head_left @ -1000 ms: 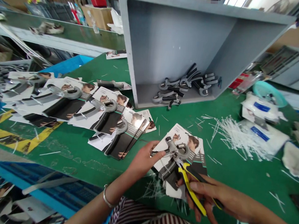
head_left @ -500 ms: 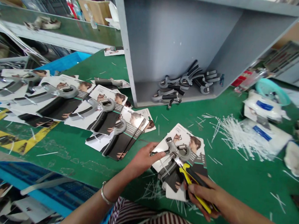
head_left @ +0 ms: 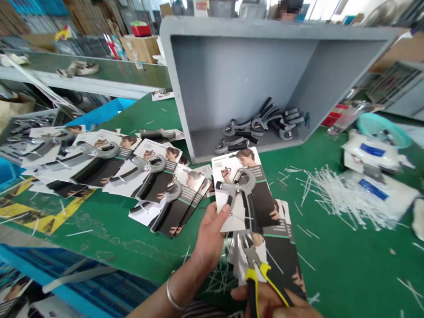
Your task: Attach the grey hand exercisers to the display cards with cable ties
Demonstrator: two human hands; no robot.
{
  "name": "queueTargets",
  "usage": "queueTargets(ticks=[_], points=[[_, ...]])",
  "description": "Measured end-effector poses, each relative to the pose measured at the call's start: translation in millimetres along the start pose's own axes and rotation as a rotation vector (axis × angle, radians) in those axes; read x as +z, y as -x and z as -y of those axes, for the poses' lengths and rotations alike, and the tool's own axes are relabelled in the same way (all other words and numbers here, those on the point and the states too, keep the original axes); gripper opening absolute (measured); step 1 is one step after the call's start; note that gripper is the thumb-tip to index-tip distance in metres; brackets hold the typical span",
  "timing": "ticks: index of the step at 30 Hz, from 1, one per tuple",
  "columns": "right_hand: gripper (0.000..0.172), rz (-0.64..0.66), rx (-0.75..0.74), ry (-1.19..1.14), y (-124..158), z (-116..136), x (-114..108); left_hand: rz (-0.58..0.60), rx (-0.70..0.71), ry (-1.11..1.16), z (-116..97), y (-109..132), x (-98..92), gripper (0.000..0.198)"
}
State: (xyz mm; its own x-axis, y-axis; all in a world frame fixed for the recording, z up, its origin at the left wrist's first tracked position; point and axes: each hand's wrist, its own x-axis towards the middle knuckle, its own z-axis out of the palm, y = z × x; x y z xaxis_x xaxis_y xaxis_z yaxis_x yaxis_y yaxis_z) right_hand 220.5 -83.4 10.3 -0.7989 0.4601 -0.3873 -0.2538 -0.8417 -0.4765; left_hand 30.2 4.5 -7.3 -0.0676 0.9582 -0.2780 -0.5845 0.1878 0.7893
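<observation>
Pliers with yellow-and-black handles (head_left: 253, 274) sit in the right hand (head_left: 291, 317), its fingers wrapped around the handles, which stand spread. The tool's metal head points far, just near of the lifted printed card in white and black (head_left: 266, 199); whether the two touch, I cannot tell. The left hand (head_left: 210, 239) holds that card by its near left corner, thumb on the front, with a silver bracelet (head_left: 171, 294) on the wrist. On the card lies a grey-and-black hand grip with a coiled spring (head_left: 249, 207), a thin white tie crossing its handles.

Beneath and near of it, a pile of similar printed cards (head_left: 283, 253) rests on the green counter (head_left: 118, 249). To the left, overlapping cards bearing grey-and-black grips (head_left: 102, 163) spread in a row. On the far side, a grey plastic crate (head_left: 275, 31) stands on its side with its opening facing near, loose grips (head_left: 265, 118) lying inside. To the right lie a heap of thin white plastic ties (head_left: 340, 199) and white plastic packets with blue labels (head_left: 371, 189), with a turquoise bowl (head_left: 367, 124) farther off.
</observation>
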Motion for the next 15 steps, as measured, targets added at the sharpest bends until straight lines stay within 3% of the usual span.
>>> queueTargets(ticks=[5,10,15], points=[[0.059,0.131,-0.148,-0.16,-26,-10,5,0.04,-0.018,0.15,0,13,21.7,0.024],[0.059,0.105,-0.207,-0.182,-27,-8,14,0.055,-0.008,0.246,3,22,35.6,0.021],[0.046,0.091,-0.295,-0.221,-29,-15,10,0.05,-0.01,0.268,6,27,41.5,0.02]])
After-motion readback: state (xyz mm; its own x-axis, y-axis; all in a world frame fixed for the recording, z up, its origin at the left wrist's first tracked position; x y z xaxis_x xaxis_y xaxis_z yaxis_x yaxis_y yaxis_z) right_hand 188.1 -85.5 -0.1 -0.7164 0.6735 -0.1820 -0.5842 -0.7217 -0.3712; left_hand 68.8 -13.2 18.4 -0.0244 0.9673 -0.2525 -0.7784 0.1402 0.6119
